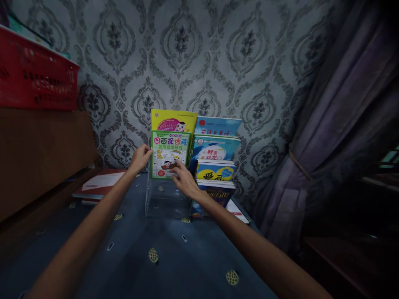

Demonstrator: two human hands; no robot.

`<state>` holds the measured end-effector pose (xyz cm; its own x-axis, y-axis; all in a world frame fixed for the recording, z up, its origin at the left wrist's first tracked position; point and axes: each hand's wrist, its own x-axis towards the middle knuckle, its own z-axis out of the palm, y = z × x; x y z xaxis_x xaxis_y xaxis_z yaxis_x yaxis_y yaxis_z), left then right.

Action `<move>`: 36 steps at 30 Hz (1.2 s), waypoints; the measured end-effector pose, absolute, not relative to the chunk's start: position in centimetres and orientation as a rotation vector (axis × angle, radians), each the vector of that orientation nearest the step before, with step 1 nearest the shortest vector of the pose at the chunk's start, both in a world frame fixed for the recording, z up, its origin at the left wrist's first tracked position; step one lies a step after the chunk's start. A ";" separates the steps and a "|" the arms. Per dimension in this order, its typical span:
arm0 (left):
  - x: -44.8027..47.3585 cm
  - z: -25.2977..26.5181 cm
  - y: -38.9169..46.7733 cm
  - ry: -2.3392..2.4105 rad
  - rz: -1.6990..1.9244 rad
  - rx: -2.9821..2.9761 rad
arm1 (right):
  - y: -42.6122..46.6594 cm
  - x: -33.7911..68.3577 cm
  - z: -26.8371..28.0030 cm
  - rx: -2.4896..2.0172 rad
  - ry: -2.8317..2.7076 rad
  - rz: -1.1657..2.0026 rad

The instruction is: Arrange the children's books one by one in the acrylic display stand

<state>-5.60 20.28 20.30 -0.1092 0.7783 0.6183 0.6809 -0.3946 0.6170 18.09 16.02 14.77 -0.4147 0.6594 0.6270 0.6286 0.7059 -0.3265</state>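
Note:
A green-edged children's picture book stands upright in a clear acrylic book stand, in front of a taller yellow book. My left hand is closed, thumb and fingers pinching the left edge of the green book. Against its front cover, near the lower right, rest the fingers of my right hand; they are apart and hold nothing. Right of it, stepped rows hold a light blue book, a teal book, a yellow-and-blue book and dark blue books, the lowest partly behind my right hand.
A dark blue patterned cloth covers the table. Red-covered books or folders with papers lie at the left, beside a brown wooden box with a red basket on top. A tied purple curtain hangs right; papers lie behind the stand.

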 end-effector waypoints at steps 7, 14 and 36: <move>-5.6 20.0 19.5 1.623 1.550 2.006 | 15.8 18.3 15.2 -0.959 -2.155 0.050; -5.7 19.5 19.2 1.586 1.581 2.003 | 15.7 18.4 15.2 -0.941 -2.152 0.039; -5.1 20.5 19.7 1.677 1.597 1.922 | 15.5 18.9 15.1 -0.997 -2.092 0.082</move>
<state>-5.09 19.71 20.49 -0.1791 0.7782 0.6019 0.6392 -0.3731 0.6725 18.94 15.51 15.15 -0.3698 0.6777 0.6356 0.6260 0.6872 -0.3686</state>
